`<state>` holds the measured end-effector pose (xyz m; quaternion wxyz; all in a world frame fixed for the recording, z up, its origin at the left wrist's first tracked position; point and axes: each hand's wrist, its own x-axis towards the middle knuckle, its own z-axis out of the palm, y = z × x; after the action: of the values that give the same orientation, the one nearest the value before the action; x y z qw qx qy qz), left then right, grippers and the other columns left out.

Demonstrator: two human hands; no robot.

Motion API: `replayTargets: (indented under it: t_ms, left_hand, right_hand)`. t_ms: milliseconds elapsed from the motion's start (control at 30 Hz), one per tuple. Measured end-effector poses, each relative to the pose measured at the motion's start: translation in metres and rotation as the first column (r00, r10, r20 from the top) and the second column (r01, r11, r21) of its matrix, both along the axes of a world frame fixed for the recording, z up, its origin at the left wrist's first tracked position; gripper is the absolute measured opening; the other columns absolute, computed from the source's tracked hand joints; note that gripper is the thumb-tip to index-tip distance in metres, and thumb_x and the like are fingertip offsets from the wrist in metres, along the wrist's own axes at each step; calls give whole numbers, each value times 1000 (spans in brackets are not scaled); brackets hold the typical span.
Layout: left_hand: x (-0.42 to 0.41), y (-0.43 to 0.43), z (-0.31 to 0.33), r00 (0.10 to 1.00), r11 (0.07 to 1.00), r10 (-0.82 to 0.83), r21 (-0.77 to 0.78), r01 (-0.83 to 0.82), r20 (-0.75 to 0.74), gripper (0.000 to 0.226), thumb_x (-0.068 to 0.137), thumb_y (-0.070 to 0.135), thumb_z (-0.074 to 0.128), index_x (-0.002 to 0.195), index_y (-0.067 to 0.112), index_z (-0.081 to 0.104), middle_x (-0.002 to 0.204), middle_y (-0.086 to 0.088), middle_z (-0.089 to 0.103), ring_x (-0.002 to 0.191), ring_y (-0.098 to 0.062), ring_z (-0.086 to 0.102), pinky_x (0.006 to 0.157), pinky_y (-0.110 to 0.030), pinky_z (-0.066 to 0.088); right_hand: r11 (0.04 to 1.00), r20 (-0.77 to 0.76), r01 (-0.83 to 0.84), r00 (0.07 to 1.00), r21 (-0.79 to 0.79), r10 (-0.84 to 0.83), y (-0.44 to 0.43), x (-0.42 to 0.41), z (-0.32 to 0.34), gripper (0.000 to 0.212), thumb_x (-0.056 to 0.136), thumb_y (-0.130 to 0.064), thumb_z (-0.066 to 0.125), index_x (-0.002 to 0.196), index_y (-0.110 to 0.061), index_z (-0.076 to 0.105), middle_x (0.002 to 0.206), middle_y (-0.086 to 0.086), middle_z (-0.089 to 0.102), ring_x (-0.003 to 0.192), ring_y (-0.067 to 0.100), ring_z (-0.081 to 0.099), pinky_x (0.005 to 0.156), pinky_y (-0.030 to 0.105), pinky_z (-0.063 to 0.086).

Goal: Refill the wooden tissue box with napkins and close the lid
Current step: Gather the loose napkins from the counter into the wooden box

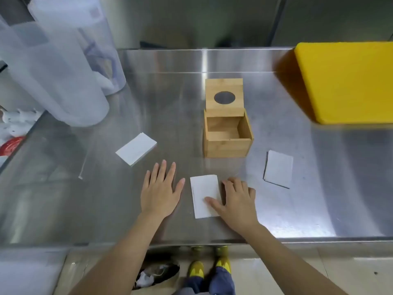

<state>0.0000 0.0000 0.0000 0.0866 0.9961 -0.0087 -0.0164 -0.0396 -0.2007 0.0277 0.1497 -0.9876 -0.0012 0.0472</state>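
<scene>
The nearest napkin stack (205, 195) lies on the counter (170, 107), long axis running away from the person toward the open, empty wooden tissue box (227, 135); the right hand (236, 201) grip half-curls onto its edge, the left hand (160, 191) flat, holding nothing.

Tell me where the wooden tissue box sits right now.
In the head view, the wooden tissue box stands right of centre on the steel table, lid up and empty inside, beyond the napkin stack under the right hand.
</scene>
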Motion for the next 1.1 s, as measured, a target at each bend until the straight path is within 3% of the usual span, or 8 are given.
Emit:
replayTargets:
  t_ms: [233, 433, 600, 700, 800, 900, 1000, 1100]
  left_hand:
    - [-4, 2, -5, 998, 1000, -18, 12, 17, 55, 62, 91, 56, 12, 145, 26, 14, 156, -4, 16, 143, -23, 8, 115, -40, 3]
    - [-3, 1, -2, 999, 1000, -17, 22, 16, 50, 63, 90, 56, 10, 145, 25, 15, 156, -4, 17, 143, -23, 9, 115, -40, 4]
    - [-2, -1, 0, 999, 1000, 0, -11, 1, 48, 60, 92, 54, 19, 145, 25, 17, 156, -5, 16, 143, -22, 8, 115, -39, 4]
    - [5, -9, 4, 998, 996, -6, -86, 12, 61, 60, 93, 48, 30, 145, 21, 17, 157, -6, 12, 144, -21, 5, 116, -37, 4]
    - [17, -22, 10, 995, 989, -32, -144, 45, 91, 60, 92, 38, 40, 144, 19, 19, 157, -6, 12, 144, -20, 4, 115, -35, 4]
    - [30, -34, 13, 993, 984, -56, -164, 72, 103, 61, 91, 33, 42, 144, 17, 17, 157, -7, 10, 144, -20, 3, 115, -34, 3]
    - [40, -43, 12, 991, 979, -93, -175, 108, 91, 61, 91, 33, 41, 144, 16, 16, 157, -8, 8, 144, -20, 1, 115, -34, 2]
    - [44, -51, 10, 991, 974, -105, -191, 119, 81, 59, 93, 43, 36, 142, 14, 23, 156, -9, 12, 143, -21, 5, 115, -33, 2]
  right_hand:
    - [987, -103, 142, 986, 72, -134, 12, 6, 5, 51, 79, -57, 58, 107, -15, 55, 113, 3, 56, 107, 23, 46, 92, 36, 32]
    - [986, -195, 96, 978, 138, -68, 18, 11, 10, 29, 86, -37, 57, 96, -10, 58, 110, 8, 59, 105, 27, 50, 92, 39, 34]
    - [839, -306, 186, 952, 511, -25, 8, 22, 24, 8, 86, -14, 56, 84, -14, 49, 84, 1, 56, 80, 22, 55, 66, 30, 43]
    - [755, -270, 184, 963, 629, -9, -3, 31, 36, 22, 85, -11, 58, 69, -20, 47, 69, -5, 50, 64, 12, 47, 55, 21, 35]
    - [682, -223, 172, 975, 711, -14, -14, 43, 48, 12, 83, -11, 60, 73, -9, 56, 69, -1, 53, 64, 13, 48, 59, 24, 37]
    - [618, -198, 163, 980, 769, -11, -25, 54, 58, 12, 82, -11, 64, 71, -10, 62, 69, 0, 57, 65, 13, 51, 63, 27, 39]
    - [622, -154, 113, 988, 775, 11, -35, 66, 65, 15, 82, -13, 65, 81, 1, 62, 75, 6, 57, 69, 14, 50, 63, 26, 38]
    - [618, -105, 50, 993, 784, 53, -44, 79, 74, 13, 86, -14, 62, 77, -5, 62, 73, -1, 56, 64, 5, 51, 59, 19, 38]
